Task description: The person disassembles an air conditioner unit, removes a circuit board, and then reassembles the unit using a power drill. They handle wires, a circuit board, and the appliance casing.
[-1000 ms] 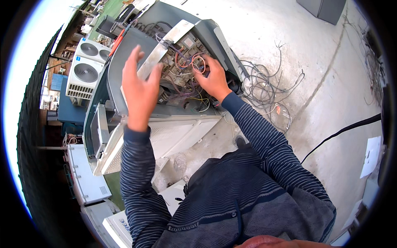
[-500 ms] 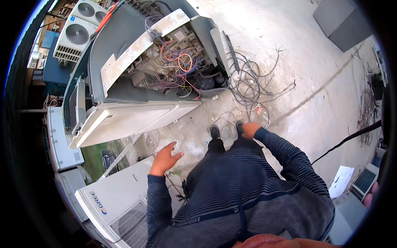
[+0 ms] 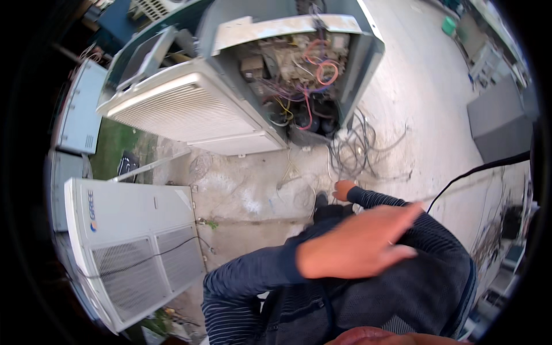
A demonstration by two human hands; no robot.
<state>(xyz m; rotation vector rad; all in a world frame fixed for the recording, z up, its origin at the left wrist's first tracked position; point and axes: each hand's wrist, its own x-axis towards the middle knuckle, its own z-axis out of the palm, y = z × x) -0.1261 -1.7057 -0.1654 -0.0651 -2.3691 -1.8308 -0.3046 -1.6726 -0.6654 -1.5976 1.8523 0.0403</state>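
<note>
My left hand (image 3: 359, 241) is raised across the front of my body toward the right, slightly blurred. Its fingers are stretched out with the thumb apart, and nothing is in it. Lower down, beside my legs, hangs my right hand (image 3: 343, 190); its fingers are too small and partly hidden to read. Ahead stands an opened outdoor air-conditioner unit (image 3: 368, 63), its inside exposed. Tangled red, purple and yellow wires (image 3: 313, 75) run over dusty parts there. A pale louvred panel (image 3: 190, 109) leans along its left side. Neither hand touches the unit.
A white outdoor unit (image 3: 123, 198) with grilles and a black cable lies at left. Loose grey cables (image 3: 356, 149) are coiled on the concrete floor (image 3: 247, 184) beside the opened unit. A grey box (image 3: 500, 121) stands at right, near a black cord (image 3: 466, 173).
My left hand has swung from the left side across my body to the right. My view has shifted, so the opened unit now sits farther right. My right hand remains low.
</note>
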